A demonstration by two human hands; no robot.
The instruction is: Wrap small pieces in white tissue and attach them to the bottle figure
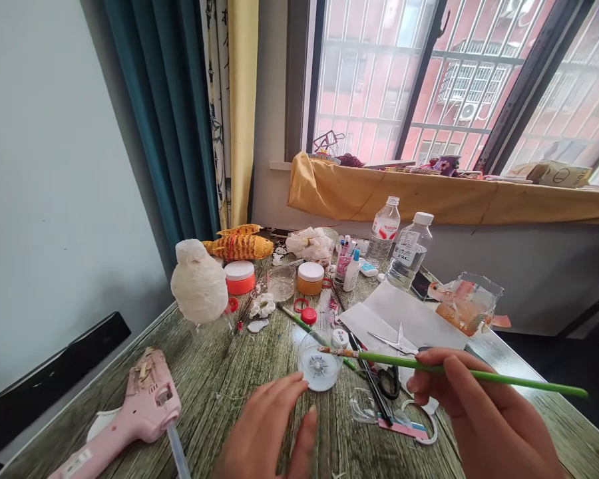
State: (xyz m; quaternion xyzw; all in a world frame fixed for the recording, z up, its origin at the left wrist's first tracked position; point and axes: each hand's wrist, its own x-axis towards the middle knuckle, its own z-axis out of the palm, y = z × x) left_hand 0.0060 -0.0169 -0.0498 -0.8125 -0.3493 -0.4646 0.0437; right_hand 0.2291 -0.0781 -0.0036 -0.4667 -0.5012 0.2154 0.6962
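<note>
**Green brush [394, 361] pinched in my right hand [484, 406], bristles at the clear cup [324, 380]**

From my remote feed I read the dial with the cup at its centre, on the wood-grain table [209, 372]. The brush handle runs out past three o'clock, where my right thumb and fingers pinch it. The bristles sit level with the cup's mouth; I cannot tell whether they touch its rim. My left hand [264, 426] lies at seven o'clock holding nothing, fingers close together and slightly curled, thumb apart. Its fingertips are right by the cup wall, though I cannot make out contact. Around it I have a pink glue gun [144, 406] between eight and nine, a white wrapped form [199, 289] at ten, a red cap [308, 315] near twelve, a white-capped bottle [409, 253] at one and scissors [402, 346] toward three.
</note>
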